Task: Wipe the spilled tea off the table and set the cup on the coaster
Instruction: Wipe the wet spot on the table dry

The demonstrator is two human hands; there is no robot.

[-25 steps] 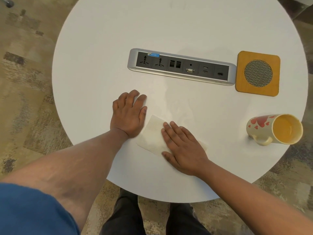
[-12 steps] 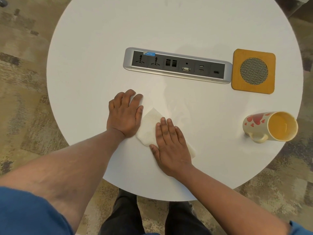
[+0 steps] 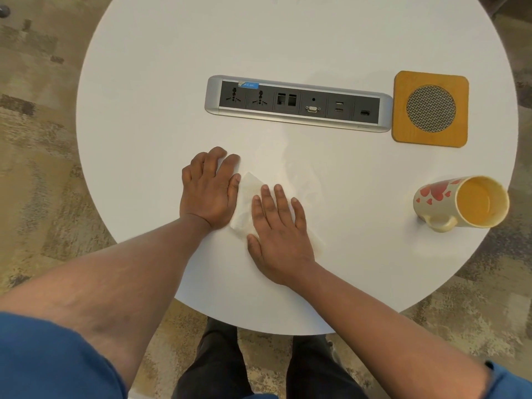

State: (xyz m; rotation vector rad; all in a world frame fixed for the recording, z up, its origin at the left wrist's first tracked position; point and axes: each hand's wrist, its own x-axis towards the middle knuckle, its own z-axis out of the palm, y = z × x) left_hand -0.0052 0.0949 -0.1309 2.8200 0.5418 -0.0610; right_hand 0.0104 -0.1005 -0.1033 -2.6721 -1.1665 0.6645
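**White napkin under right palm, cup on its side**

Paper napkin [image 3: 244, 203] lay on the round white table [image 3: 161, 82], pressed flat by the right hand [image 3: 280, 228], fingers straight and together, gripping nothing. Left hand [image 3: 210, 191] rested flat on the table just beside the napkin, fingers extended. Cup [image 3: 460, 203] lay tipped over near the right edge, well apart from the wooden coaster [image 3: 431, 109]. Faint wet sheen [image 3: 290, 168] beyond the napkin.

Most of the napkin [image 3: 247, 197] under the right hand [image 3: 277, 226]; spill perhaps faint.
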